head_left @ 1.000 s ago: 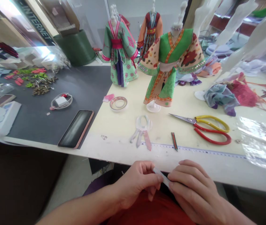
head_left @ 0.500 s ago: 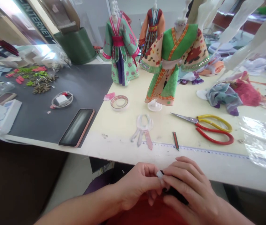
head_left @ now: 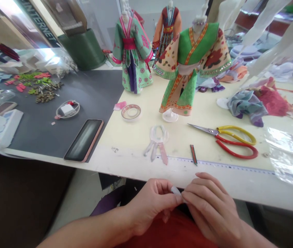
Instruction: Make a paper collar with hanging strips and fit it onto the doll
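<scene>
Pinching one small pale strip, two hands

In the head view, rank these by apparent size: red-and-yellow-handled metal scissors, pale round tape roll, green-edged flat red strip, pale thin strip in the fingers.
1. Scissors
2. Tape roll
Unsure: red strip against pale strip; fingers partly hide the latter.

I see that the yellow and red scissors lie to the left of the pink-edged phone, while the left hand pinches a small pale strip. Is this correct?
The side is wrong: in the head view, the yellow and red scissors lie to the right of the pink-edged phone. The left hand does pinch a small pale strip.
</scene>
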The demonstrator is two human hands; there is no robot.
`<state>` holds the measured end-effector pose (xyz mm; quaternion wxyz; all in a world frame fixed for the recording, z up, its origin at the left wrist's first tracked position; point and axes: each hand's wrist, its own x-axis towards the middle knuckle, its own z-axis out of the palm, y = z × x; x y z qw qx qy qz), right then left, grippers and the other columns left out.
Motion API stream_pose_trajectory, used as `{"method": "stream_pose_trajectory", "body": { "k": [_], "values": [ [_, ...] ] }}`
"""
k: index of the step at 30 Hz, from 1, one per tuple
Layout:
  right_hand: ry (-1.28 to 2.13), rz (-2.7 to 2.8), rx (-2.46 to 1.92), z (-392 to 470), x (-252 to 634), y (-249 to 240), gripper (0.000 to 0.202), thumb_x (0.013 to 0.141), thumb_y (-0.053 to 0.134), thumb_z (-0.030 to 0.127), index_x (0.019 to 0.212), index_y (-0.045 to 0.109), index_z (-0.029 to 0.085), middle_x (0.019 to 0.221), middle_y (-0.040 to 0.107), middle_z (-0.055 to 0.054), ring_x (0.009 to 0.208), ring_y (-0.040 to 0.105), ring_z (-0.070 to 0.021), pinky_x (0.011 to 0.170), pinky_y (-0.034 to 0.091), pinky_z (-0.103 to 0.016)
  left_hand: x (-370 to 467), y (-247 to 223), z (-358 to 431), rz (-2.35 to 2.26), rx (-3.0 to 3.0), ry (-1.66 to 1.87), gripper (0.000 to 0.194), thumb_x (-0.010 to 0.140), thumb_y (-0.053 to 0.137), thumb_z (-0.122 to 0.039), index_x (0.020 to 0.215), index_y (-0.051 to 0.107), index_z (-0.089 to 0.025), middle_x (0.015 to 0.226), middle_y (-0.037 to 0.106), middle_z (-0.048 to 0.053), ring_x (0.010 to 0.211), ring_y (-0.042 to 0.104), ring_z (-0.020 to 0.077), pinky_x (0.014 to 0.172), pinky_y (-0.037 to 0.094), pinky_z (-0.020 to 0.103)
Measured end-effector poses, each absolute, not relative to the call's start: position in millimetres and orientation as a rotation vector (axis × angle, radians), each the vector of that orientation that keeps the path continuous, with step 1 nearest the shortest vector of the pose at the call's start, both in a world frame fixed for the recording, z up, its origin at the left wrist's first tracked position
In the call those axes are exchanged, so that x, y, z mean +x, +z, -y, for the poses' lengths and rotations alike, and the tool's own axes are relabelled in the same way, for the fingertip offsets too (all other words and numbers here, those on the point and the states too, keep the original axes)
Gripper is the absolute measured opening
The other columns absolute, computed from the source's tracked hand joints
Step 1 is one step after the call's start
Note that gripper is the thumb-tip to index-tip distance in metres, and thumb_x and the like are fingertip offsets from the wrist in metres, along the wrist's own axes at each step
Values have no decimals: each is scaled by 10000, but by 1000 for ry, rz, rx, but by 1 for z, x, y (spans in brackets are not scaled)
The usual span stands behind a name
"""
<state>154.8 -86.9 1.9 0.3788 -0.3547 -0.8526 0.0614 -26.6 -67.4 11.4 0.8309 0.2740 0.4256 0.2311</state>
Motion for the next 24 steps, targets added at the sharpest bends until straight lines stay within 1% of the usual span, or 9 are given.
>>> {"method": "stream_pose_trajectory", "body": {
  "k": [3, 6, 9, 12, 14, 17, 18, 21, 24],
  "values": [
    [286, 2123, -914, 85, 154, 6, 242, 749, 545, -24, 915, 619, 136, 793, 642, -53, 763, 574, -170, 856, 470, -432, -29, 12, 66, -931, 653, 487, 287, 674, 747, -347, 709, 565, -128, 534, 495, -56, 399, 388, 34, 381, 335, 156],
    [598, 1978, -975, 85, 153, 10, 181, 804, 512, 14, 866, 603, 158, 744, 596, -41, 717, 557, -157, 701, 492, -340, -33, 15, 64, -960, 755, 494, 253, 695, 713, -279, 826, 539, -149, 641, 514, -53, 452, 405, 40, 404, 343, 162],
    [924, 1822, -1088, 86, 154, 10, 127, 848, 506, 90, 806, 575, 188, 733, 578, -20, 681, 556, -140, 588, 470, -263, -37, 19, 64, -1012, 960, 552, 293, 700, 690, -191, 937, 520, -168, 719, 518, -47, 573, 447, 57, 519, 385, 175],
    [1128, 1753, -1164, 87, 155, 7, 137, 867, 501, 153, 750, 558, 196, 696, 563, 1, 626, 539, -121, 563, 452, -238, -39, 21, 62, -1053, 1205, 591, 344, 692, 673, -147, 1017, 561, -176, 822, 536, -18, 645, 472, 75, 598, 410, 203],
    [1202, 1730, -1203, 87, 156, 6, 154, 867, 500, 177, 723, 550, 195, 675, 555, 5, 611, 524, -119, 557, 441, -233, -38, 22, 61, -1040, 1341, 603, 277, 688, 659, -139, 958, 606, -166, 859, 541, 7, 669, 486, 91, 597, 416, 214],
    [1262, 1719, -1248, 88, 155, 6, 168, 856, 510, 199, 691, 538, 194, 649, 539, 10, 595, 506, -117, 545, 440, -227, -36, 21, 61, -996, 1454, 603, 60, 714, 626, -148, 774, 624, -146, 835, 549, 27, 665, 494, 103, 596, 415, 228],
    [1280, 1720, -1258, 88, 155, 7, 155, 852, 509, 196, 701, 541, 196, 653, 542, 11, 601, 515, -118, 552, 453, -226, -36, 20, 61, -987, 1471, 601, 8, 726, 612, -148, 733, 615, -145, 819, 554, 29, 660, 496, 104, 600, 415, 232],
    [1301, 1733, -1236, 88, 154, 14, 92, 820, 516, 156, 875, 564, 212, 786, 613, -4, 711, 599, -139, 645, 524, -243, -34, 20, 64, -986, 1507, 611, 67, 749, 576, -130, 686, 582, -153, 778, 570, 26, 663, 512, 109, 614, 419, 234],
    [1177, 1804, -1169, 89, 154, 20, 347, 759, 548, 113, 1085, 519, 228, 977, 634, -39, 881, 636, -172, 769, 551, -277, -34, 23, 67, -1010, 1641, 636, 81, 749, 559, -110, 685, 563, -160, 756, 577, 27, 665, 520, 115, 614, 417, 234]
  ]
}}
